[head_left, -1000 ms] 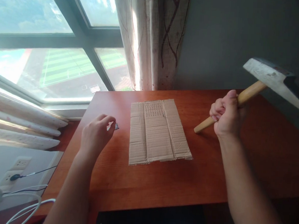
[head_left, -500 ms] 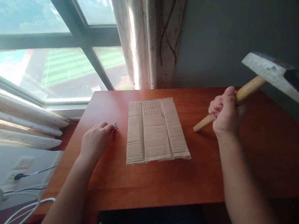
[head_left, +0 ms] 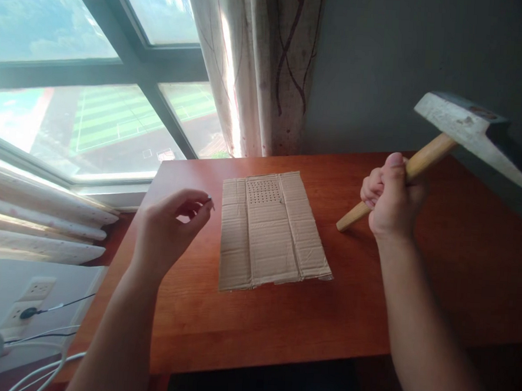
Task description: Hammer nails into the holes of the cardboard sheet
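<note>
In my right hand (head_left: 393,198) is a claw-less hammer (head_left: 463,116), gripped round its wooden handle, its steel head raised above the table. The handle's lower end slants down toward the tabletop. My left hand (head_left: 175,220) is lifted just left of the cardboard, with thumb and forefinger pinched on a tiny nail (head_left: 212,205), most of it hidden by the fingertips. Flat on the table lies the creased cardboard sheet (head_left: 276,243), and a grid of small dark dots (head_left: 264,192) marks its far part; whether they are holes or nail heads I cannot tell.
The reddish wooden table (head_left: 253,325) carries the cardboard. Left of it are a window (head_left: 128,122), a curtain (head_left: 42,217), a wall socket (head_left: 26,311) with a black plug and white cables (head_left: 47,371). Another curtain (head_left: 260,71) hangs behind the table's far edge.
My left hand has risen from the tabletop, where it was at several small dark pieces, and now pinches one tiny nail. The right hand and hammer have hardly moved.
</note>
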Motion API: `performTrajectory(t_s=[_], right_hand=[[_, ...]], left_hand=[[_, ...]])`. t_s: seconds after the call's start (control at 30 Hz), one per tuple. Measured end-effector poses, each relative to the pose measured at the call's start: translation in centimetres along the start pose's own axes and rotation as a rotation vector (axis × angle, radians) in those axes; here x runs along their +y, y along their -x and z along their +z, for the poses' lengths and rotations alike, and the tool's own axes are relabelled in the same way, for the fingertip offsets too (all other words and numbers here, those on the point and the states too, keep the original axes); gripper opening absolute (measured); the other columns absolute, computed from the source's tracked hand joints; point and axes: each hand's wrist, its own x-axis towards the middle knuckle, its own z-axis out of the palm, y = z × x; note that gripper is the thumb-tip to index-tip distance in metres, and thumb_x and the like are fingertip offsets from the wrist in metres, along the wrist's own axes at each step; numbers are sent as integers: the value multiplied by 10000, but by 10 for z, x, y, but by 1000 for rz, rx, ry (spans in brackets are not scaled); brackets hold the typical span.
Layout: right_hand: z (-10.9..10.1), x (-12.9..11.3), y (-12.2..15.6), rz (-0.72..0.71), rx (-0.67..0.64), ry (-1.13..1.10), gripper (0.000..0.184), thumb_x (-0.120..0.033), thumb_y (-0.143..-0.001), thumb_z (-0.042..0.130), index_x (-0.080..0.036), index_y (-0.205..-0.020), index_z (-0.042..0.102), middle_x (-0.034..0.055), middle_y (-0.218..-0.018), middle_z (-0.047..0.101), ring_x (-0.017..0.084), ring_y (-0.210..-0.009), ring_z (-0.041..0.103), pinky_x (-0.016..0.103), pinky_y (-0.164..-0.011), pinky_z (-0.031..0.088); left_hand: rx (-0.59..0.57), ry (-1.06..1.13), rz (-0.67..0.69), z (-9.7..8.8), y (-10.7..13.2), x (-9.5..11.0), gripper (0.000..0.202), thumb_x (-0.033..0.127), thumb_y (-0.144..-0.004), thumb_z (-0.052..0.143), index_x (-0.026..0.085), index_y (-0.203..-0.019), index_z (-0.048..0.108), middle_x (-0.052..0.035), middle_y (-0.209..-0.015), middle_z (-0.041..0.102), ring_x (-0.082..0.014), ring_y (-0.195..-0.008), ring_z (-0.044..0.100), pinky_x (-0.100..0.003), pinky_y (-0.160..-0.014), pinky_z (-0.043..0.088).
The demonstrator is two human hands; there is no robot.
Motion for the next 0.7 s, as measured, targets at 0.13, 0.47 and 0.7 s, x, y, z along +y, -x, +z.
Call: performTrajectory(t_s=[0.13,0.47,0.7], right_hand=[[0,-1,1,15,15,33,610,-670,-843,640,-248,-575,290,-90,-441,247,66,-327,241,266,-323,176],[0,1,0,7,21,1,595,-641,-844,658,-244,-585,299,-89,-448,247,68,-340,236,260,-335,171],[-1,1,1,18,29,88,600,-704,-865,576,-254,-603,278,-77,-453,228,85,-345,220,283,-349,161]], left_hand=[[-119,391,-31,31,-24,33,129,266,-773,745,171,-843,692,-39,-805,747,-152,-733,719,-266,-696,605],[-317,367,49,83,-42,27,111,260,-781,718,171,-847,715,-40,-800,765,-162,-727,726,-264,-688,609],[-320,280,89,83,-41,31,100,258,-789,691,164,-820,704,-41,-783,757,-154,-694,703,-262,-666,585]])
